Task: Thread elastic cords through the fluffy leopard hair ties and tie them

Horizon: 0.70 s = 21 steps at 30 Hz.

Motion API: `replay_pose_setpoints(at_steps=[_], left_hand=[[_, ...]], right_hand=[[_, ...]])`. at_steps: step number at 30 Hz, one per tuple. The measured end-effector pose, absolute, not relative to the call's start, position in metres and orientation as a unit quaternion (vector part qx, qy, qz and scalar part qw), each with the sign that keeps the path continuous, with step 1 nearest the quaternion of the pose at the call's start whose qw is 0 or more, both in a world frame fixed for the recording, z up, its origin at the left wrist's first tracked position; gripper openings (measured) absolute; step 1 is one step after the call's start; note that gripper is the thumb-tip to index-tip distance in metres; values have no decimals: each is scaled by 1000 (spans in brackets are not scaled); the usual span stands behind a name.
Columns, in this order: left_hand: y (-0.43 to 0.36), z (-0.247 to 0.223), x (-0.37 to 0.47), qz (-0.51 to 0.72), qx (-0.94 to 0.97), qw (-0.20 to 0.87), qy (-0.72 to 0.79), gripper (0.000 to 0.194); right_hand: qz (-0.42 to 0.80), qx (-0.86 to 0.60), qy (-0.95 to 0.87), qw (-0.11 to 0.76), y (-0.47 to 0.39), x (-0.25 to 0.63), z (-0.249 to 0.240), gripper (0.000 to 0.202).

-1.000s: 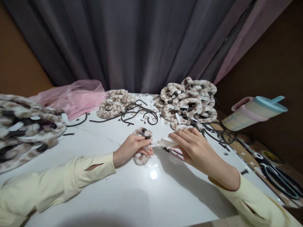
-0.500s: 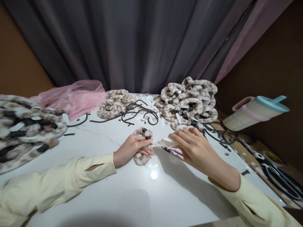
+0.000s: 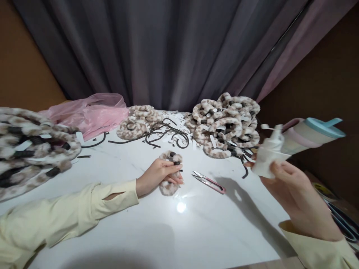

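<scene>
My left hand pinches the furry ring mid-table; my right hand grips the white bottle at right, where a careless swing could topple the tumbler.

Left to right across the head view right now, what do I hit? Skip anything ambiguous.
Large pile of spotted plush rings → pink bag → left hand → snips → white bottle → tumbler.
</scene>
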State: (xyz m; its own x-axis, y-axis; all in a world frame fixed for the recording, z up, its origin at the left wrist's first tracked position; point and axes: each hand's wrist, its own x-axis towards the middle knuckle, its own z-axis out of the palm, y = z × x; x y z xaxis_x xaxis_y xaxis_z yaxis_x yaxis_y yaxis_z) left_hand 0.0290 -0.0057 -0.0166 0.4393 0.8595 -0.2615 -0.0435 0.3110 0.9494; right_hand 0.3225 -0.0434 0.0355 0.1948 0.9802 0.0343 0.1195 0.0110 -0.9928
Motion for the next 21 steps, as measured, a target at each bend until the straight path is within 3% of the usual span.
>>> replay_pose_setpoints(at_steps=[5, 15, 21], left_hand=[[-6, -16, 29, 327, 487, 694, 418, 37], [-5, -14, 30, 323, 482, 695, 424, 29], [-5, -15, 29, 335, 471, 697, 424, 23]], right_hand=[[373, -605, -419, 565, -40, 360, 30, 17], [278, -685, -470, 483, -20, 394, -15, 32], [251, -683, -508, 461, -22, 401, -20, 30]])
